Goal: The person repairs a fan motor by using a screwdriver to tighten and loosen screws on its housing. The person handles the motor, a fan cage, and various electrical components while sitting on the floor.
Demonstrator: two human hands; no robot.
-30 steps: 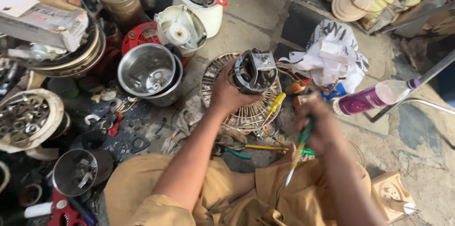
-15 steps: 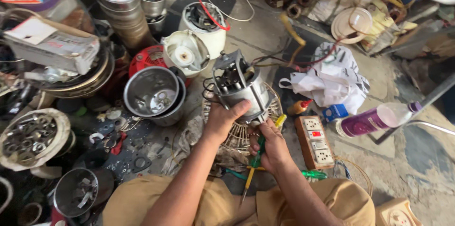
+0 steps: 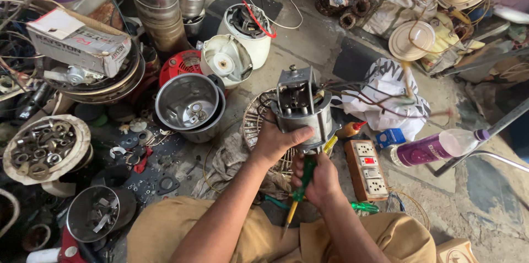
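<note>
Your left hand (image 3: 278, 140) has brought the mixer motor (image 3: 302, 109) closer, grip closed round its base, above the wire fan guard (image 3: 254, 125). Right hand (image 3: 318, 177) now clamps the green-handled screwdriver (image 3: 300, 188) beneath the motor, tip down.

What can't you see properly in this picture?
Head view only:
- Screwdriver tip: hidden under the motor.
- Right hand palm: turned away, wrapped around the handle.
- Left hand fingertips: behind the motor.
- Wires: blurred.
- Small parts in the bowl: too small to name.
</note>
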